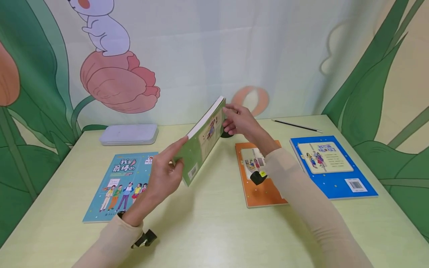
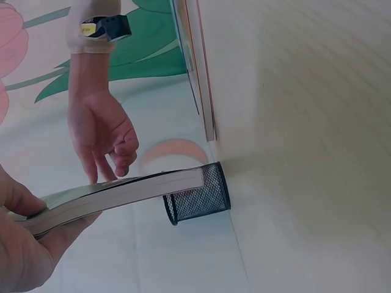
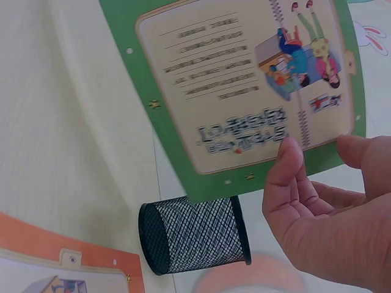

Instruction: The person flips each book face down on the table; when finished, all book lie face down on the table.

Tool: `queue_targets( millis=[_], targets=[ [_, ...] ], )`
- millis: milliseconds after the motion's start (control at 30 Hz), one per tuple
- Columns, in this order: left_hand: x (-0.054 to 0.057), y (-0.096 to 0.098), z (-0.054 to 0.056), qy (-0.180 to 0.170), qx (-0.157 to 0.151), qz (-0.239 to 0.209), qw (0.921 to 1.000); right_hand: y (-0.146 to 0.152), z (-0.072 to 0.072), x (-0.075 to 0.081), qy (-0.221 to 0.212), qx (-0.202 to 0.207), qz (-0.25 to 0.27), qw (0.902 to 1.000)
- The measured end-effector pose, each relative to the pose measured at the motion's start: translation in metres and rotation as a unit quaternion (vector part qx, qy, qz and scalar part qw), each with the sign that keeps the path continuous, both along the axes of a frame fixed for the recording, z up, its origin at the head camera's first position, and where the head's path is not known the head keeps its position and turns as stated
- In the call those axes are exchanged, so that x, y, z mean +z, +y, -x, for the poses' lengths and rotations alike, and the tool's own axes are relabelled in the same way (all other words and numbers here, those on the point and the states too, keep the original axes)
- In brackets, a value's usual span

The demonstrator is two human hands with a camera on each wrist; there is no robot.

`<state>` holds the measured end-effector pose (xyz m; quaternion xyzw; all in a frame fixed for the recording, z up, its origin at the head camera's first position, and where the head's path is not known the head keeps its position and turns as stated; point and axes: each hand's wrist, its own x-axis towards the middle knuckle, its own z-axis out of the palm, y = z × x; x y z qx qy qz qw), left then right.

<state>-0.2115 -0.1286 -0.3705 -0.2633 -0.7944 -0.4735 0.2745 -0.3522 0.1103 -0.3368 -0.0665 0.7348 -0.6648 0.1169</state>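
My left hand grips a green book by its near end, thumb on one face and fingers on the other. The book is raised over the table and tilted, its white page edge upward and its printed cover toward the right. At its far end is my right hand, with loosely bent fingertips right at the cover. In the right wrist view the fingers overlap the book's green border, on the side with the picture and text. A black mesh pen cup stands behind the book, partly hidden by it.
A teal book lies on the left, below a pale pencil case. An orange book, partly covered by my right arm, and a blue book lie on the right. Behind them is a pencil, near the printed curtain.
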Motion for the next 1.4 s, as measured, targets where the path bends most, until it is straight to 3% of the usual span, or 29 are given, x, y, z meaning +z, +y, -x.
queue_targets(
  millis=[267,433,667,867,1100,1233,1400],
  targets=[
    [0.002,0.000,-0.001,0.009,-0.007,-0.072,0.9973,0.008,0.001,-0.011,0.004,0.002,-0.022,0.9997],
    [0.006,0.000,-0.003,-0.008,-0.013,-0.135,0.9907,0.014,0.003,-0.019,0.006,0.004,-0.029,0.9996],
    [0.014,-0.001,-0.007,-0.038,-0.005,-0.181,0.9827,0.014,0.006,-0.030,0.015,0.027,-0.018,0.9993],
    [0.018,0.002,-0.008,-0.084,-0.001,-0.241,0.9668,0.011,0.006,-0.036,-0.005,0.055,0.079,0.9953],
    [0.021,0.003,-0.007,-0.143,0.000,-0.307,0.9409,0.009,0.005,-0.037,-0.019,0.084,0.218,0.9722],
    [0.022,0.003,-0.007,-0.161,0.002,-0.327,0.9311,0.008,0.004,-0.038,-0.026,0.091,0.256,0.9621],
    [0.022,0.003,-0.006,-0.175,0.000,-0.348,0.9211,0.008,0.003,-0.040,-0.029,0.088,0.268,0.9589]
  ],
)
